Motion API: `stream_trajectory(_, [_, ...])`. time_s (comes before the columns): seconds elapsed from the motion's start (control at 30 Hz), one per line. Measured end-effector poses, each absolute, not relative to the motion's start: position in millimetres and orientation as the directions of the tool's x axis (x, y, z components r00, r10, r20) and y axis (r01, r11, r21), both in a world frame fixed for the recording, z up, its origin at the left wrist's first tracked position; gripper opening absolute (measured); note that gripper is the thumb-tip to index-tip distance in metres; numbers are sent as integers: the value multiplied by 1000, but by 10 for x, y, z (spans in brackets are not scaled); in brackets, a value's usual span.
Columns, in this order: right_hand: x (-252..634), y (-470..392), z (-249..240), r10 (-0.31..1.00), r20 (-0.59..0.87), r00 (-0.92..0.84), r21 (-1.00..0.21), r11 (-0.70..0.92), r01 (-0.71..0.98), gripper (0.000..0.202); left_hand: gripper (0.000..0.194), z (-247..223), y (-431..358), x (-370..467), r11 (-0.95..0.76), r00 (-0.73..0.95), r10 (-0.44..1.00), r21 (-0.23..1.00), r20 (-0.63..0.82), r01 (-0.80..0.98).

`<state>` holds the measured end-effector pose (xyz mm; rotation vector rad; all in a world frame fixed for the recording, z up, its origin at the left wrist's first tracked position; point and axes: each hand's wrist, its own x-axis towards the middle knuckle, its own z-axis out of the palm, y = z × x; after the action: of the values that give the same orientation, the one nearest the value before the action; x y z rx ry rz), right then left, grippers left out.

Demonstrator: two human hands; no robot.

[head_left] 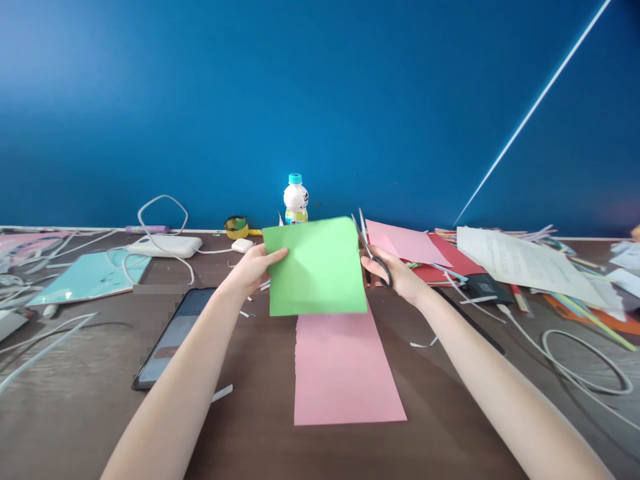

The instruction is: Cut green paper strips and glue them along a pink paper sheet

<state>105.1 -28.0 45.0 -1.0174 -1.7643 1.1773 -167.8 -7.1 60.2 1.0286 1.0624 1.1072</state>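
Observation:
My left hand (256, 268) pinches the left edge of a green sheet of paper (316, 270), thumb on its front face. The sheet is raised above the table, its top right corner uneven. In my right hand (395, 270) is a pair of scissors (373, 250) with black handles. Their blades point up and stand slightly apart beside the sheet's right edge; whether they touch the paper I cannot tell. Below the green sheet a pink sheet of paper (345, 373) lies on the table, its left edge ragged and its upper part hidden.
A phone (175, 340) lies left of the pink sheet. Behind stand a white bottle (296, 200) and a tape roll (237, 227). A white power bank (165, 246) with cables is at left. Red paper (457, 257), printed paper (530, 263) and a looped cable (590, 360) are at right.

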Motion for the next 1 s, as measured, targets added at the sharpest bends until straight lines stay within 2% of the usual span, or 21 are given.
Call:
stream_trajectory(0.13, [1019, -280, 396, 888, 119, -444, -953, 227, 199, 30, 14, 590, -11, -1729, -13, -120, 993, 957, -23, -291])
stream_trajectory(0.3, [970, -321, 364, 831, 86, -550, -930, 266, 255, 33, 11, 547, 49, -1785, -118, -248, 969, 917, 22, -381])
stream_trajectory(0.67, [925, -354, 359, 839, 133, -528, -882, 343, 323, 31, 12, 535, 59, -1756, -125, -245, 969, 899, 20, -419])
stream_trajectory(1.0, [921, -320, 301, 853, 181, -490, -902, 342, 262, 31, 14, 516, 71, -1756, -114, -225, 974, 911, 24, -396])
